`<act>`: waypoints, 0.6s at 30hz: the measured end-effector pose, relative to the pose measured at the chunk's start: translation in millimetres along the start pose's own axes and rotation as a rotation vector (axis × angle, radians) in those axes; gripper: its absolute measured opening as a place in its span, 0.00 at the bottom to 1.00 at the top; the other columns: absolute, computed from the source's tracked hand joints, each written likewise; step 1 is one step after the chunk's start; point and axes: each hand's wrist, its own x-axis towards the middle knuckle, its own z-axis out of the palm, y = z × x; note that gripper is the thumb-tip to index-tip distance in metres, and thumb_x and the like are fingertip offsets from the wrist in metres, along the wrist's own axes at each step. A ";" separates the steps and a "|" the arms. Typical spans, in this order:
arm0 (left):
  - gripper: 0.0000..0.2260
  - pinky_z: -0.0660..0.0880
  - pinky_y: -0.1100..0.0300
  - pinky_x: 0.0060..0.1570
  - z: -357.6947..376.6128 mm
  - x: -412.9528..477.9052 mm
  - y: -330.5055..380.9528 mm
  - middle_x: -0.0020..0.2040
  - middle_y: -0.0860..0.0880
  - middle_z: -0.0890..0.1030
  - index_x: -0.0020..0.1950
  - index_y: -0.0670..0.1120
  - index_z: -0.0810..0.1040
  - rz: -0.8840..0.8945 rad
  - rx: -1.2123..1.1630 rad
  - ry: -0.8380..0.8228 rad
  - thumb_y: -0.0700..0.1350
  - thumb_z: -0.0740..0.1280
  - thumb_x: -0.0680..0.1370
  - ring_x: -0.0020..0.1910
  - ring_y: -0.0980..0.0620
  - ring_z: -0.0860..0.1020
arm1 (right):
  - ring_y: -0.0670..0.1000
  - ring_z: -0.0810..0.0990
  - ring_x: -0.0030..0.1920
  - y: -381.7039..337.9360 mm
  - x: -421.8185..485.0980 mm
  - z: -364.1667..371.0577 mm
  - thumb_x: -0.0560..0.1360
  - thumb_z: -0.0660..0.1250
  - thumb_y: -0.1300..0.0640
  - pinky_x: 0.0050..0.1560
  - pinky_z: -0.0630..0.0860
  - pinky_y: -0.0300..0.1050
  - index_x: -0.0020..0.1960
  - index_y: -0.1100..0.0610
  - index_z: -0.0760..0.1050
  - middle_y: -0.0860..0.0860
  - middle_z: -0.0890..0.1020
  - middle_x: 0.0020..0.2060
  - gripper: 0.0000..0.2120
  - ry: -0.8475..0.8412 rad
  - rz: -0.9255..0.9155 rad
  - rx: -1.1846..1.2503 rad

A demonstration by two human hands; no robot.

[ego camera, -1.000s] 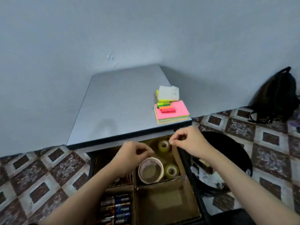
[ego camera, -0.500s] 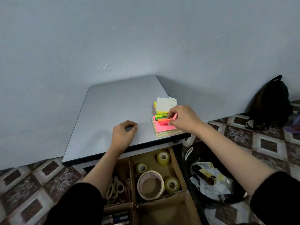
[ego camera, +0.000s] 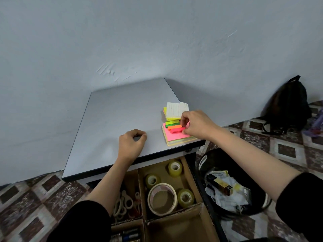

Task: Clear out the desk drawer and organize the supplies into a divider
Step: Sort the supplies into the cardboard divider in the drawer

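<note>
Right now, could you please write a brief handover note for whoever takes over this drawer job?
Left hand: curled on the desk top, nothing seen in it.
Right hand: pinches the index flags atop the pink pad.
Done: tape rolls, scissors and batteries sit in the divider.
Left: pads and flags on the desk, likely for the empty front compartment.
</note>
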 end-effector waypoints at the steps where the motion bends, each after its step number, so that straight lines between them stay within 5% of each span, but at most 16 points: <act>1: 0.08 0.70 0.65 0.50 0.2 0.1 -0.1 0.47 0.50 0.80 0.51 0.41 0.82 -0.002 -0.003 0.003 0.42 0.65 0.77 0.49 0.55 0.76 | 0.52 0.76 0.51 -0.8 0.0 -0.1 0.69 0.70 0.64 0.49 0.73 0.45 0.46 0.57 0.77 0.52 0.81 0.47 0.07 0.003 -0.004 -0.012; 11: 0.08 0.70 0.65 0.49 0.9 1.3 -1.6 0.47 0.49 0.81 0.50 0.40 0.82 0.008 -0.004 0.014 0.42 0.65 0.77 0.49 0.54 0.76 | 0.53 0.76 0.48 -6.2 -0.5 -0.8 0.70 0.67 0.65 0.45 0.72 0.43 0.48 0.59 0.77 0.53 0.80 0.46 0.08 0.001 -0.107 -0.097; 18: 0.09 0.70 0.64 0.50 0.7 0.0 -0.2 0.48 0.48 0.81 0.50 0.39 0.82 0.001 -0.021 0.014 0.42 0.65 0.77 0.49 0.54 0.76 | 0.48 0.75 0.39 1.5 -2.8 -3.3 0.68 0.69 0.66 0.44 0.75 0.44 0.43 0.61 0.78 0.54 0.82 0.41 0.04 0.042 -0.098 0.081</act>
